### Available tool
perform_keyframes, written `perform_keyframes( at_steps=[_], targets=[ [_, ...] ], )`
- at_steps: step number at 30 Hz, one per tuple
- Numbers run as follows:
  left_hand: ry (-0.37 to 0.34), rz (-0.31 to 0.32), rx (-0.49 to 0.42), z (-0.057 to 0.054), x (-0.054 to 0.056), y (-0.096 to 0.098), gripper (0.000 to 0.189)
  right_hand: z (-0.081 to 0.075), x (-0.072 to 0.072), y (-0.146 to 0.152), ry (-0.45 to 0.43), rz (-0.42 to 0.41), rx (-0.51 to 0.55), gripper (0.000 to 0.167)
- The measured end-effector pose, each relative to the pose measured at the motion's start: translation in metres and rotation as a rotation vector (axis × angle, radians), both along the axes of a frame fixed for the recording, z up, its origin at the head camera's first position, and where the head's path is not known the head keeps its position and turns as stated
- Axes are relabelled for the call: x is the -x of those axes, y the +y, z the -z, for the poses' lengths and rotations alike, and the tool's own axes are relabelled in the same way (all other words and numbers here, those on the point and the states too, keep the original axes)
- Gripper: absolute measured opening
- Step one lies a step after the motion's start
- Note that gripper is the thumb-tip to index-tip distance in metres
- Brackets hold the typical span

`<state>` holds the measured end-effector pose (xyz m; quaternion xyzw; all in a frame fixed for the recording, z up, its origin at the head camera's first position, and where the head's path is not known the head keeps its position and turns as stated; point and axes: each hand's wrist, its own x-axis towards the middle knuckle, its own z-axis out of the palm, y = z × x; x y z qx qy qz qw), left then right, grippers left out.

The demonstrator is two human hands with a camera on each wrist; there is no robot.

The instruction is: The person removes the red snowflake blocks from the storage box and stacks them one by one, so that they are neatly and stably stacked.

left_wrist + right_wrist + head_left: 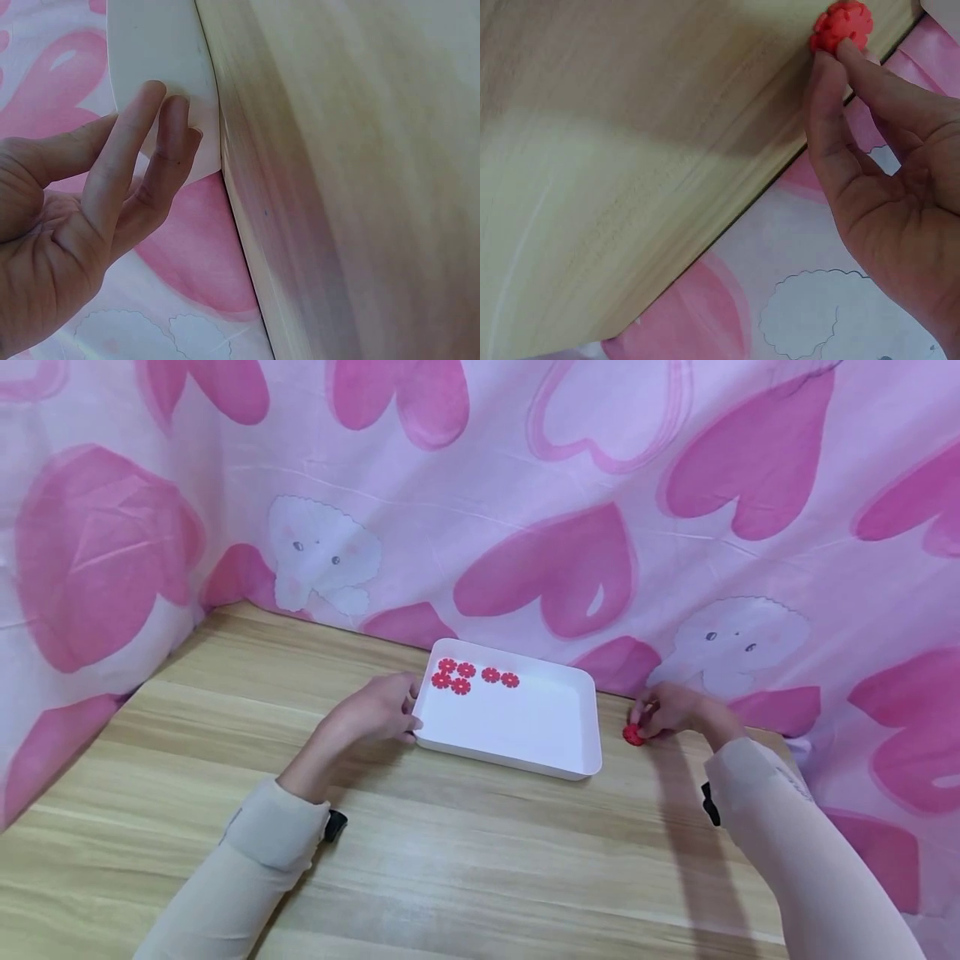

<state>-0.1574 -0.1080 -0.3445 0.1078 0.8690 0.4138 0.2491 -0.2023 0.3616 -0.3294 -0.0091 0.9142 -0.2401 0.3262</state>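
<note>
A white tray (pixel 517 727) sits on the table with several red flower-shaped building discs (pixel 461 687) lying flat inside, grouped toward its far left corner. At the tray's left side, my left hand (pixel 386 706) holds the edge. The left wrist view has the thumb at the rim and the fingers (pixel 174 124) against the outer wall. To the right of the tray, my right hand (pixel 666 708) pinches red flower-shaped discs (pixel 844 26) between thumb and fingertips, just at the table surface. They look stacked; how many cannot be told.
The wooden table (pixel 480 852) ends at the back against a pink curtain (pixel 555 468) with hearts and white cartoon animals. That curtain also hangs along the left and right sides. The right hand is close to the table's back right corner.
</note>
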Motion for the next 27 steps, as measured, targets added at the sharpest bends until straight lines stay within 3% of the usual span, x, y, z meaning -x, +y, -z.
perform_keyframes(
  at_steps=[7,14,18,23,27],
  targets=[
    [0.053,0.016,0.015,-0.001,0.002,0.001,0.032,0.001,-0.001,0.002,0.023,-0.026,-0.021,0.027],
    [0.043,0.019,0.015,-0.001,0.002,0.002,0.033,-0.003,-0.004,0.0,0.058,-0.045,-0.031,0.027],
    [0.035,0.016,0.006,0.0,0.003,0.002,0.033,-0.008,-0.003,-0.005,0.126,-0.044,0.006,0.026],
    [0.031,0.012,0.027,0.0,0.002,0.001,0.034,-0.019,-0.002,-0.017,0.143,-0.012,0.083,0.028],
    [0.033,0.021,0.041,0.0,0.002,0.002,0.035,-0.025,0.0,-0.029,0.173,-0.03,0.084,0.03]
  ],
)
